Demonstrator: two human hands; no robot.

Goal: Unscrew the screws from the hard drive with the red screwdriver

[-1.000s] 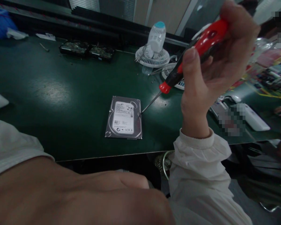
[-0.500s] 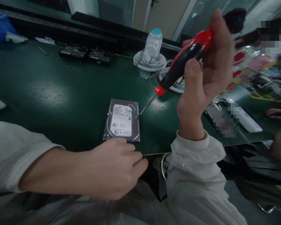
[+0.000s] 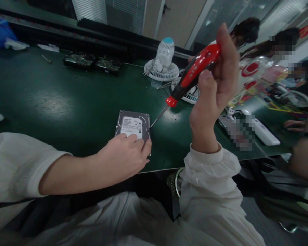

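A hard drive [image 3: 131,123] with a white label lies flat on the green table. My left hand [image 3: 129,150] covers its near end, fingers curled over the right edge and closed on it. In my right hand [image 3: 215,82] is a screwdriver [image 3: 191,75] with a red and black handle, held tilted. Its thin shaft slants down to the left, and the tip meets the drive's right edge at a screw spot. The near part of the label is hidden under my left hand.
Two opened drives [image 3: 79,60] sit at the table's back. Behind the screwdriver stand a white fan [image 3: 165,53] and other fan parts. A white device [image 3: 265,131] lies on the right, near another person's hand [image 3: 294,125]. The table's front edge runs close to my left hand.
My left hand has moved up from the table's front edge onto the drive's near end. The screwdriver tip stays at the drive's right edge, its handle turned to show more red.
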